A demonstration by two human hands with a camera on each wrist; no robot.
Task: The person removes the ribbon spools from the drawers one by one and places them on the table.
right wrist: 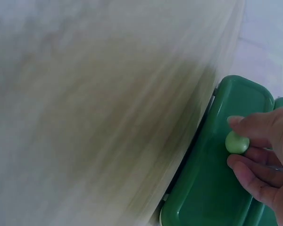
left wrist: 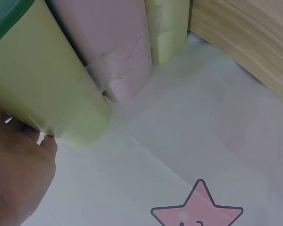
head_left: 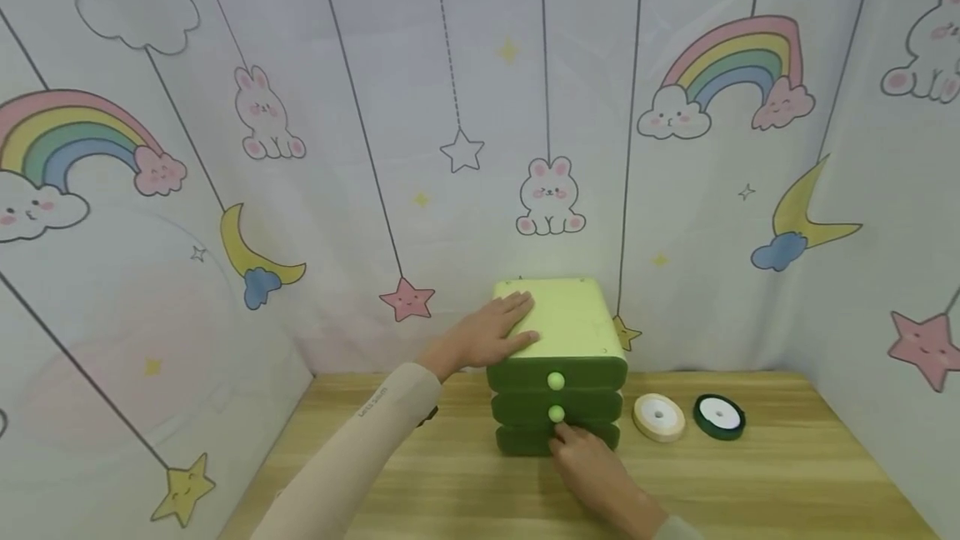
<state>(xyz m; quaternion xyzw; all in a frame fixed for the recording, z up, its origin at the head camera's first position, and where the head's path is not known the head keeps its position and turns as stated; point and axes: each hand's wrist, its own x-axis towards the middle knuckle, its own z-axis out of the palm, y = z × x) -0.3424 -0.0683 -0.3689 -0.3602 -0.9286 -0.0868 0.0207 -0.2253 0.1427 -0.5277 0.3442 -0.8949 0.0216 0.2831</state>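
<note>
A small cabinet [head_left: 558,319] with a pale green top and three dark green drawers stands at the back of the table. My left hand [head_left: 491,336] rests on its top with the fingers extended. In the left wrist view the left hand [left wrist: 21,172] lies along the cabinet's yellow-green shell [left wrist: 61,84]. My right hand [head_left: 596,465] is low at the front, by the bottom drawer [head_left: 521,440]. The right wrist view has its thumb and fingers pinching the round light green knob [right wrist: 236,142] on that drawer. Two more knobs show on the drawers above.
Right of the cabinet, a cream ribbon spool [head_left: 659,417] and a dark green ribbon spool [head_left: 719,417] lie flat on the wooden table [head_left: 787,473]. A printed cloth backdrop [head_left: 360,107] with rainbows, rabbits and stars encloses the back and sides.
</note>
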